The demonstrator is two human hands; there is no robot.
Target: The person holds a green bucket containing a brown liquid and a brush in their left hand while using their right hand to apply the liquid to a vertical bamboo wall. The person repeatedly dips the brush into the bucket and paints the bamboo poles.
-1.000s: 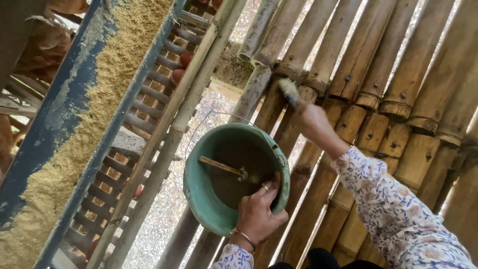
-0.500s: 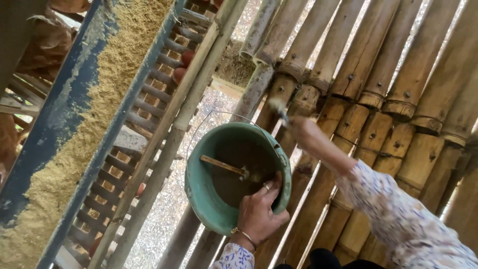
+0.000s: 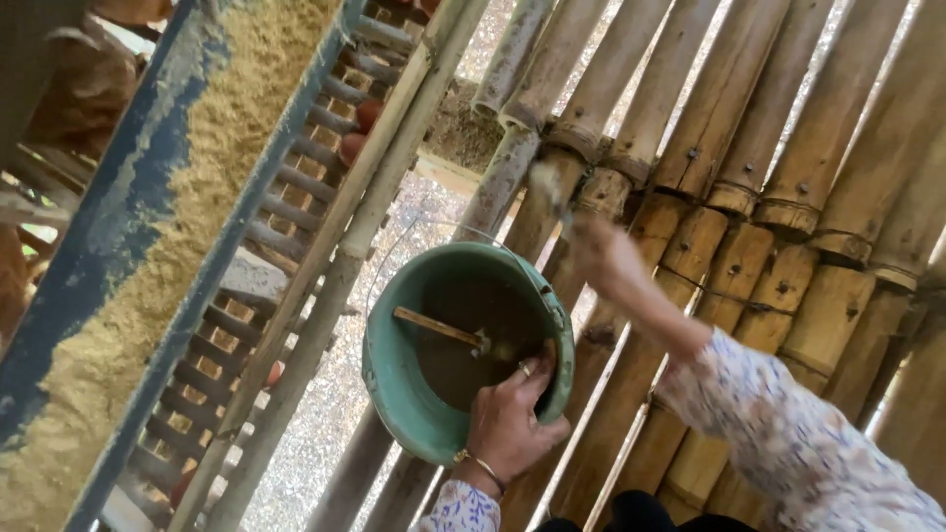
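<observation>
One green bucket [image 3: 414, 394], one brush [image 3: 548, 183], two hands gripping.

Soft daylight glows through floor gaps; the moving right hand [image 3: 601, 258] blurs.

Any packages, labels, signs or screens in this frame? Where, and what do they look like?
None in view: no package, label, sign or screen.
What is there instead:
Green bucket, centre, round, held at its rim by the left hand.
Brush, upper centre, pale bristles, blurred, in the right hand.
Feed trough, left, long, blue, filled with tan feed.
Bamboo slat floor, right, brown poles.
</observation>
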